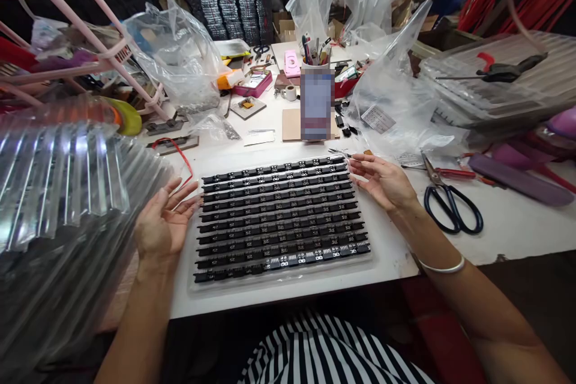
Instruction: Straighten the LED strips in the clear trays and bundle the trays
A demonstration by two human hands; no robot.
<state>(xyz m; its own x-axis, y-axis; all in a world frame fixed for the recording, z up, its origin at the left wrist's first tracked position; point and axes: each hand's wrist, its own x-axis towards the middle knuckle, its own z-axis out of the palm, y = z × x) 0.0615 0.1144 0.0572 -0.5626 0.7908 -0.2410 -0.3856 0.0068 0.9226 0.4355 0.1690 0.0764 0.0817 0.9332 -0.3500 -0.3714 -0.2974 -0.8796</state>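
Observation:
A clear plastic tray (288, 279) lies flat on the white table, filled with several long rows of black connector-like parts (279, 216). At the tray's left edge is my left hand (164, 225), palm turned inward and fingers apart, the fingertips close to the ends of the upper rows. My right hand (382, 183) is beside the tray's upper right corner, its fingers spread and the tips at or very near the edge. Neither hand has its fingers wrapped round anything. Whether the fingertips touch the tray is hard to tell.
Stacked clear trays (67, 180) stand at the left below a pink rack (90, 66). Black-handled scissors (452, 207) lie at the right. Behind are a phone-like screen (316, 102), a pen cup (316, 60), plastic bags (396, 96) and more trays (499, 84).

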